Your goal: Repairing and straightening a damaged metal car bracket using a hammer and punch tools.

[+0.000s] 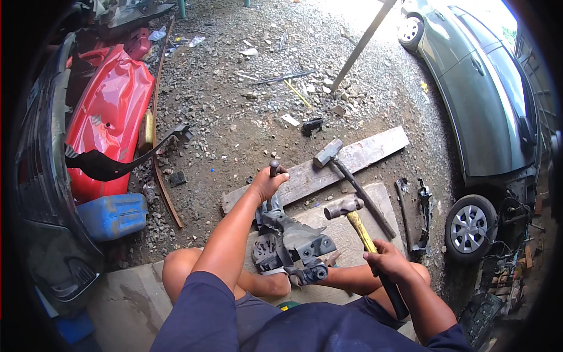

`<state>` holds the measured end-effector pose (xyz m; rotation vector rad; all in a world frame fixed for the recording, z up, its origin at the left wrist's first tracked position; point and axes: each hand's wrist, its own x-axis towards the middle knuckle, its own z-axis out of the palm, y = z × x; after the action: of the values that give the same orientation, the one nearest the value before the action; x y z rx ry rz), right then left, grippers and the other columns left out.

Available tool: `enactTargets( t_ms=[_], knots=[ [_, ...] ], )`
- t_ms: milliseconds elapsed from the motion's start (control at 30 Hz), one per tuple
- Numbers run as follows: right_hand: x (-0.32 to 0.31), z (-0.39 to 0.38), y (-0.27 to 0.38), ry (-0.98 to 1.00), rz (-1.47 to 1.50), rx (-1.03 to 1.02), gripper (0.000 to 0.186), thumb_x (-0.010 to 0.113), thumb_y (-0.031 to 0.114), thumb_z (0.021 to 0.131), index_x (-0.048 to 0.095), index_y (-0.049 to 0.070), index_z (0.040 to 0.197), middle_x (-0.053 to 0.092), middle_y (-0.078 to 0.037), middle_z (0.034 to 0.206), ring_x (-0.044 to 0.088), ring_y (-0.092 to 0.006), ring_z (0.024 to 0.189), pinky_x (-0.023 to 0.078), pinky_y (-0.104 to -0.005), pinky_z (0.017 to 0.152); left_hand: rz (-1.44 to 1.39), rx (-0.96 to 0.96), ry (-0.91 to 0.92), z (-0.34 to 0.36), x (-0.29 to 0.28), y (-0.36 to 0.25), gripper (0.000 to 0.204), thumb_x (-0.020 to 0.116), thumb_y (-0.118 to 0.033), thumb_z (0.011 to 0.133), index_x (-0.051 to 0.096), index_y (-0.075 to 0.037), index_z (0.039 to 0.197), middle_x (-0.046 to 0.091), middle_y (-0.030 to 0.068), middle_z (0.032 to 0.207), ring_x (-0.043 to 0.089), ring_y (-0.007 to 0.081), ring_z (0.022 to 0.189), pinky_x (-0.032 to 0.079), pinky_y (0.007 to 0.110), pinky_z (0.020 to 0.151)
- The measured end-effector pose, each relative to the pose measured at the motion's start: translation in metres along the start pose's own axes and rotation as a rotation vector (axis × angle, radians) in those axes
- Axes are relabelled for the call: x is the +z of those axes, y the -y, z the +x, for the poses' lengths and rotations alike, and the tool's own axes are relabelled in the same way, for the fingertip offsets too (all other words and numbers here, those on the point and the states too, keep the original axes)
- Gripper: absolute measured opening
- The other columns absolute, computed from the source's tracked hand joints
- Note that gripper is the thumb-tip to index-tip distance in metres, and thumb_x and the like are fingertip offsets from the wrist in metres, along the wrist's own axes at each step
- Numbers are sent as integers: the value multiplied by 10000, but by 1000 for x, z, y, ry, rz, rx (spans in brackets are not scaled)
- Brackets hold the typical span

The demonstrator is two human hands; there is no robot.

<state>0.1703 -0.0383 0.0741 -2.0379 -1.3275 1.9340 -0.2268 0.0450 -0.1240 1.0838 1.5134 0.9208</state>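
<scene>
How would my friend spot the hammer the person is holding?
Start at the grey car on the right, then look left to the person's right hand. The hammer is in its grip. Its handle is yellow and black, unlike the dark-handled sledgehammer lying across the plank.

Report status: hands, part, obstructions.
Left fingers around a rod; right fingers around a hammer. Dark part close in front. Sledgehammer nearby, lying across the plank.

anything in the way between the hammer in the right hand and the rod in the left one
Nothing visible stands between the yellow-handled hammer in the right hand and the rod in the left hand; the sledgehammer lies beyond, across the plank.
</scene>
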Motion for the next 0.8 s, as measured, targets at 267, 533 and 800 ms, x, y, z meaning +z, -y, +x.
enactTargets(
  t_ms=[267,533,800],
  knots=[
    [14,28,44,19,15,-91,230,681,94,1037,589,-1,1226,594,-27,775,581,-126,613,511,-302,536,-117,-4,76,-7,-2,-9,190,695,-176,940,791,-68,1063,737,50,950,653,159,932,520,341,901],
    [19,16,177,-123,-180,-686,228,618,23,1048,553,16,1266,601,-12,838,592,-89,700,501,-276,604,-257,-54,45,7,2,-11,230,673,-133,930,829,-96,1094,688,2,891,600,129,861,491,313,847],
    [54,39,245,-155,-889,-698,200,604,185,1077,550,60,1223,660,-207,818,630,-332,702,498,-493,702,-312,-78,18,6,1,-11,256,638,-92,944,832,-95,1111,766,27,1042,663,148,990,500,307,970]
  ],
)
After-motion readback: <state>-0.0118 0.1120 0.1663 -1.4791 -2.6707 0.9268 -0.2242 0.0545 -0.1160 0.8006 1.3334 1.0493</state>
